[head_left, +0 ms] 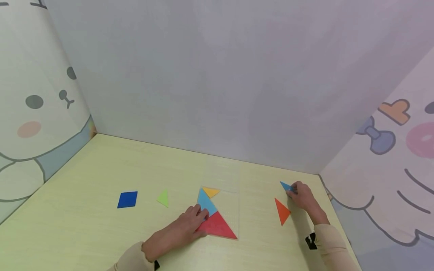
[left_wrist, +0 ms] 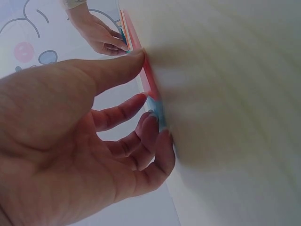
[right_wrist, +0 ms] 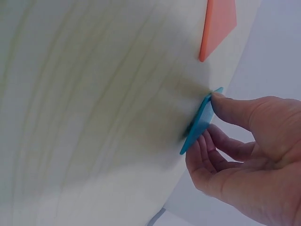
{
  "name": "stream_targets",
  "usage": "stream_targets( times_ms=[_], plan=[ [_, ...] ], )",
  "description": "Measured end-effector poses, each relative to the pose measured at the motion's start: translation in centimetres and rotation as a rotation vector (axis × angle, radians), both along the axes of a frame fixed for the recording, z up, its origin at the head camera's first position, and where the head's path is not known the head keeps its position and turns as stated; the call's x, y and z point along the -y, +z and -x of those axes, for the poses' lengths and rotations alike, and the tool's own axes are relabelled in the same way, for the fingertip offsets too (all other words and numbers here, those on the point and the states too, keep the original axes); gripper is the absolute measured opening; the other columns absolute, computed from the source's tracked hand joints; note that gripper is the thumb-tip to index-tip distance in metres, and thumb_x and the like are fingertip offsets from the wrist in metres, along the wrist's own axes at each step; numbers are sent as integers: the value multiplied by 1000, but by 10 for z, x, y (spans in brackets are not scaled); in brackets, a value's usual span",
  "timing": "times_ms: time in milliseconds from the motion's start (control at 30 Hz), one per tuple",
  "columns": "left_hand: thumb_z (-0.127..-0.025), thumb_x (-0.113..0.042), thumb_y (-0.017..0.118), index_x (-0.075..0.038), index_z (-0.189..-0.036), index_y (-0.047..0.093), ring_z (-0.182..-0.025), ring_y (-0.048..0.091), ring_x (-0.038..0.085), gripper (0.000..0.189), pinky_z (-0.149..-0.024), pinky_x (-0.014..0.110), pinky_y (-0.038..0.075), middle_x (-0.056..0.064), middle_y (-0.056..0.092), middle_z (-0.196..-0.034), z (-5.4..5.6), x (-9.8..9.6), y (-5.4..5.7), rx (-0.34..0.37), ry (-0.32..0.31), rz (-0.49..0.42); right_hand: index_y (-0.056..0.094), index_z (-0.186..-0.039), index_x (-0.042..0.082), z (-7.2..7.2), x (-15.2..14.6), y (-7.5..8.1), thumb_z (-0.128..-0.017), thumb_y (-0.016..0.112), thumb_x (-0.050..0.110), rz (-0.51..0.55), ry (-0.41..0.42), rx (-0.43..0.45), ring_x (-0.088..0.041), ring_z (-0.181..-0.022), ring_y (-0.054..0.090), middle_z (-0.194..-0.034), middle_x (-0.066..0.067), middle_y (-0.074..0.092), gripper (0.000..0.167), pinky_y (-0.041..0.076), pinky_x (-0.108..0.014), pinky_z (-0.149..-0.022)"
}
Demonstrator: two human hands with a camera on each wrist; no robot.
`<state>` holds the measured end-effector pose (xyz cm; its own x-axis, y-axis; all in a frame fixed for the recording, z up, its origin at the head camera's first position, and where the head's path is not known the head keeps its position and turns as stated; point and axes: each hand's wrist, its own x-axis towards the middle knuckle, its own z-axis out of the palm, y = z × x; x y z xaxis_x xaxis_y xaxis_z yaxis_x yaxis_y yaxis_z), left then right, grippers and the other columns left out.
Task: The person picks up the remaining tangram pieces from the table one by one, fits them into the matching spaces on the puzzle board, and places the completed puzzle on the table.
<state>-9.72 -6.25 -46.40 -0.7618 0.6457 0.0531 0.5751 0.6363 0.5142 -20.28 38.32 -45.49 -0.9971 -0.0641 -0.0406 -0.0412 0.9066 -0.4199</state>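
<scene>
Blue piece (right_wrist: 200,123) pinched in right fingers (right_wrist: 200,172), arm (head_left: 329,240) slanting inward (left fingers (left_wrist: 122,113) loosely bent, touching red triangle (head_left: 218,226)).

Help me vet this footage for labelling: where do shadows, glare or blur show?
Head view: the right arm casts a soft shadow on the table, which looks paler at bottom centre, perhaps glare; left wrist view: smudgy shadows by the left hand, wood grain blurred, red triangle soft-edged; right wrist view: a broad shadow beside the blue triangle, whose edge looks fairly crisp.
</scene>
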Motion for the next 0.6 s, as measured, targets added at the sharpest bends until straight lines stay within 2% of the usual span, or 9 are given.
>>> stream_targets(
  times_ms=[133,367,600],
  plan=[
    [-91,-21,80,-9,-113,56,-89,41,12,35,-70,24,39,-4,41,-96,0,0,1,5,2,-6,52,-117,-19,0,-1,-1,-99,65,4,-1,-7,-18,-54,-106,61,-111,-39,60,32,52,-59,-87],
    [-91,-19,80,-8,-112,56,-88,41,13,34,-70,24,40,-4,41,-96,-1,1,0,-10,-6,-10,59,-116,-13,-2,-3,-3,-96,69,3,3,26,-83,-52,-102,64,-110,-37,64,28,53,-59,-83],
    [-91,-19,80,-9,-112,56,-87,40,13,34,-69,24,39,-4,41,-96,0,1,0,-20,-8,-14,61,-112,-10,-4,-2,0,-93,72,3,31,-6,-90,-50,-99,66,-103,-33,65,25,55,-57,-81]
  ],
)
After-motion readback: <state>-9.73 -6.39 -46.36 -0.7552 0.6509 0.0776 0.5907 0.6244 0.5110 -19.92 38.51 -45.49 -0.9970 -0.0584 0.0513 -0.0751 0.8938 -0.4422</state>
